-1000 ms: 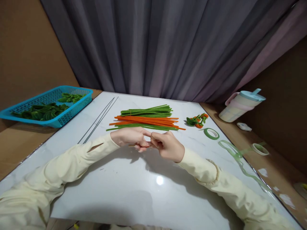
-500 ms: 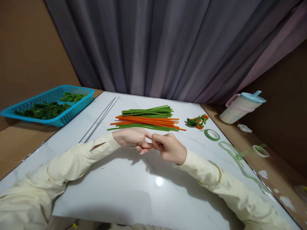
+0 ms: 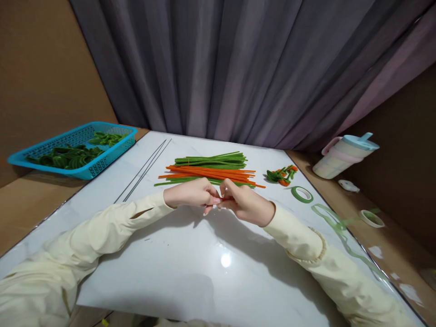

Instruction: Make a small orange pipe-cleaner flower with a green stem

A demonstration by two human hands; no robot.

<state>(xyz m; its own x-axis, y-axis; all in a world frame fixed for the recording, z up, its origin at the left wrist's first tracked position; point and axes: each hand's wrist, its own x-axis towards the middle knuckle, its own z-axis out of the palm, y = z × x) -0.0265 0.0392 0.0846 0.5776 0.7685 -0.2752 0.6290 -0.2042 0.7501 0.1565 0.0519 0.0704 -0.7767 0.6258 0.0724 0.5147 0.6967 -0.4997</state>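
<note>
My left hand (image 3: 190, 192) and my right hand (image 3: 248, 202) meet fingertip to fingertip above the white tabletop. Both are closed in a pinch on a small orange piece of pipe cleaner (image 3: 221, 199), mostly hidden by the fingers. Just beyond the hands lie orange pipe cleaners (image 3: 214, 172), with green pipe cleaners (image 3: 211, 160) behind them and more green ones partly covered by my hands. To the right sits a small cluster of green and orange pipe-cleaner pieces (image 3: 282, 175).
A blue basket (image 3: 85, 172) of green leaf-like pieces stands at left, near thin dark wires (image 3: 143, 170). On the right are a green tape roll (image 3: 302, 194), loose green tape (image 3: 327, 217), another roll (image 3: 372, 218), a tumbler (image 3: 340, 156) and a small white object (image 3: 349, 185).
My right hand has turned and opened its curled fist into a fingertip pinch. Both hands have shifted slightly, and the left fingers have moved up and closer to the right fingertips.
</note>
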